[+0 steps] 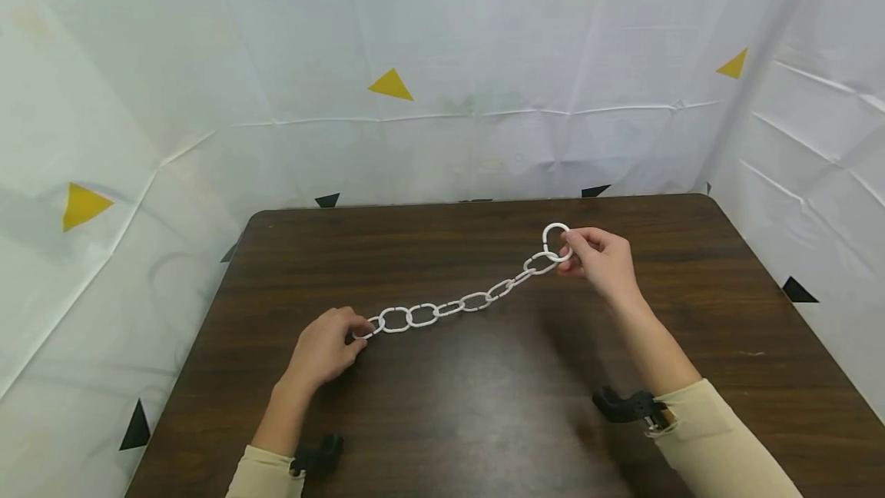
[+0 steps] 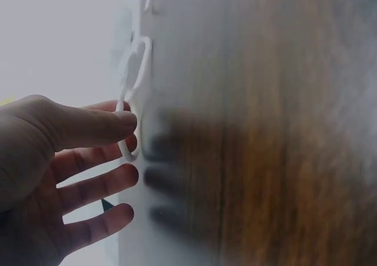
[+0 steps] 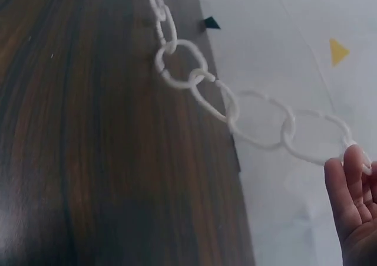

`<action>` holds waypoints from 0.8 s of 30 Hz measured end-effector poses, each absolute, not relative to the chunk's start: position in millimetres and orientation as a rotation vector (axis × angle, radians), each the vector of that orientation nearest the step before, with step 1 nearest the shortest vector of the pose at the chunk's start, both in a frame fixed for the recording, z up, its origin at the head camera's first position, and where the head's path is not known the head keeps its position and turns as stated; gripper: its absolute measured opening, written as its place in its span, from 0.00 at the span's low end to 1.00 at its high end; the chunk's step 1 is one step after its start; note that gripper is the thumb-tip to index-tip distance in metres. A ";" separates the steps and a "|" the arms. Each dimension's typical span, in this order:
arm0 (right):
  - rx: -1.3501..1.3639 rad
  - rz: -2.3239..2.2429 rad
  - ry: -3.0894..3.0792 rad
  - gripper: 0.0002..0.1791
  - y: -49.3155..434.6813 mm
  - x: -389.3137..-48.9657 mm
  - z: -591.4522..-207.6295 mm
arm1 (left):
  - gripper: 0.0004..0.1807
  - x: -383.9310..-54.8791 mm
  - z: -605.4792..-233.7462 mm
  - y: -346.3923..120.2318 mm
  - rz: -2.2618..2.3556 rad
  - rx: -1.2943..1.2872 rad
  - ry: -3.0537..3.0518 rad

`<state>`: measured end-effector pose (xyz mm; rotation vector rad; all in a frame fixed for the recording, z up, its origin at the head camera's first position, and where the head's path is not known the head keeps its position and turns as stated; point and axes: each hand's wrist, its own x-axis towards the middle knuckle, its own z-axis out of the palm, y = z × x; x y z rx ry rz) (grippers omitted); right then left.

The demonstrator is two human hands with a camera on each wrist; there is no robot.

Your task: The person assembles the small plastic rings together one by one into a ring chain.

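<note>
A white plastic chain [image 1: 475, 301] of oval links runs slantwise over the brown table, rising toward the right. My left hand [image 1: 326, 348] pinches its left end link [image 2: 127, 151] between thumb and forefinger; in the left wrist view the other fingers are spread below it. At the opposite end, my right hand [image 1: 600, 260] pinches the last link [image 1: 555, 226], which stands up above the table. The right wrist view shows several links [image 3: 259, 118] sagging away from the right fingers [image 3: 353, 166], whose grip is partly cut off by the frame edge.
The dark wood table [image 1: 456, 390] has rounded far corners. White sheeting [image 1: 484, 37] hangs behind it and at both sides, marked with yellow triangles [image 1: 392, 85] and black triangles [image 1: 137, 427]. A black strap device [image 1: 632, 406] sits at the right wrist.
</note>
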<state>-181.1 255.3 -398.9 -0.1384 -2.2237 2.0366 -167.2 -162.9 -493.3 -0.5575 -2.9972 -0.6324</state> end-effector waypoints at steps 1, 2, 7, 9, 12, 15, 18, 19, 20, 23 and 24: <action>-0.161 2.040 -2.232 0.17 259.1 -180.9 -401.4 | 0.09 -167.5 -493.0 -164.0 -0.631 -0.555 -3.000; -0.185 2.045 -2.241 0.18 262.5 -180.6 -403.8 | 0.09 -167.9 -492.8 -165.1 -0.632 -0.552 -3.001; -0.255 2.064 -2.320 0.19 274.3 -179.0 -414.7 | 0.06 -170.7 -492.2 -168.3 -0.630 -0.555 -3.006; -0.270 2.071 -2.345 0.19 277.2 -178.5 -419.1 | 0.06 -172.0 -492.0 -169.1 -0.622 -0.554 -3.003; -0.288 2.081 -2.387 0.20 281.9 -178.6 -427.7 | 0.06 -174.7 -492.7 -170.0 -0.612 -0.550 -2.999; -0.313 2.090 -2.440 0.22 287.4 -179.4 -438.4 | 0.05 -176.8 -493.8 -170.8 -0.597 -0.542 -3.002; -0.365 2.112 -2.478 0.24 292.8 -180.5 -449.5 | 0.05 -178.1 -494.5 -171.1 -0.590 -0.541 -2.998; -0.389 2.132 -2.478 0.24 294.6 -181.0 -453.2 | 0.06 -178.5 -494.6 -171.1 -0.587 -0.542 -2.996; -0.411 2.152 -2.477 0.25 296.4 -181.5 -456.8 | 0.06 -178.9 -494.6 -171.0 -0.587 -0.543 -2.993; -0.465 2.189 -2.486 0.25 301.6 -182.2 -465.9 | 0.06 -179.4 -494.3 -170.1 -0.605 -0.560 -2.983; -0.473 2.192 -2.499 0.25 303.1 -182.4 -468.7 | 0.06 -179.6 -494.4 -170.0 -0.610 -0.564 -2.981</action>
